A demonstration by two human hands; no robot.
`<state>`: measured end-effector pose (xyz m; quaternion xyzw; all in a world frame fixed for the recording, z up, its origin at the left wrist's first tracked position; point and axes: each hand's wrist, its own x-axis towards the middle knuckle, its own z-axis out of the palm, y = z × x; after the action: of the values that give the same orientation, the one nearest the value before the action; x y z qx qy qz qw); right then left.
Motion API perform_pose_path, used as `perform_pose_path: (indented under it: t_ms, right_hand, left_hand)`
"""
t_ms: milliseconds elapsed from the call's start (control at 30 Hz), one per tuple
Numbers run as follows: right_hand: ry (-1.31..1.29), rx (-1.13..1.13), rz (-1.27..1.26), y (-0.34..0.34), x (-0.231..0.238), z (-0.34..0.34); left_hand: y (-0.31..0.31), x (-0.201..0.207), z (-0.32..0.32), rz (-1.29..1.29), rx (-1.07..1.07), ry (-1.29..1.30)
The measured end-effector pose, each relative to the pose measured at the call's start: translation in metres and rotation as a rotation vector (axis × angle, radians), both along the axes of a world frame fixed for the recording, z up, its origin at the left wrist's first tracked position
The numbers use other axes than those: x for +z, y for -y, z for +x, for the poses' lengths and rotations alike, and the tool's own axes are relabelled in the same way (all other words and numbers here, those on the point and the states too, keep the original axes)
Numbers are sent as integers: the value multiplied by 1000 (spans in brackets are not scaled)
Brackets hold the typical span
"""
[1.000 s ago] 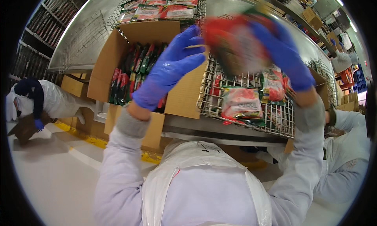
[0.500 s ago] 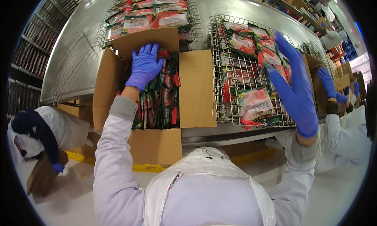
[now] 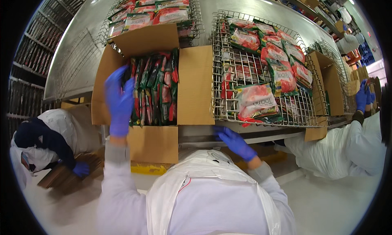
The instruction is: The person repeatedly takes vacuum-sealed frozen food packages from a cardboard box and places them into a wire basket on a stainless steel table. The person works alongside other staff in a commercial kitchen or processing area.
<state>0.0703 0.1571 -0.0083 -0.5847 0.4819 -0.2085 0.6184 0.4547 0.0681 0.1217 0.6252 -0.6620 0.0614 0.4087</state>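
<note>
An open cardboard carton (image 3: 197, 88) stands before me at the table's front edge, packed with upright rows of red and green plastic packets (image 3: 157, 90). My left hand (image 3: 119, 98), in a blue glove and blurred, is raised over the carton's left side with its fingers stretched out and nothing in them. Low by the front edge, right of the carton's front flap, my right hand (image 3: 236, 143) points left, fingers extended and holding nothing. To the right, a wire basket (image 3: 249, 65) holds flat red, white and green packets; one packet (image 3: 257, 102) lies at its near left corner.
Another wire basket (image 3: 199, 22) full of packets sits behind the carton on the metal table (image 3: 232, 2). A second carton (image 3: 332, 84) stands at the right, by a co-worker (image 3: 343, 145). At left, another person (image 3: 49, 141) bends over cardboard (image 3: 90, 167). Loaded racks (image 3: 38, 43) line the far left.
My left hand has lifted off the packets and moved left. My right hand has dropped from above the basket to the table's front edge. The person at left has shifted the cardboard.
</note>
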Motion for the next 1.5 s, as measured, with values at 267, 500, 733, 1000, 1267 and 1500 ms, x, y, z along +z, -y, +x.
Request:
perform_pose_path:
  t_ms: [267,500,733,1000,1267,1500]
  right_hand:
    - [410,-83,-34,56,-129,127]
    - [268,9,-817,-7,-5,179]
    - [198,-42,-556,44,48,163]
    - [400,-334,-465,110,56,223]
    - [379,-372,-331,110,38,228]
    - [60,-209,-460,32,78,161]
  left_hand:
    - [-234,-66,-34,499,419,-2001]
    - [-219,-59,-20,223,382,-1541]
    - [-236,-4,44,-42,412,-1520]
    - [-222,-43,28,38,283,-1577]
    - [-179,-50,3,241,95,-1589]
    - [-144,-58,-6,358,-35,-1587]
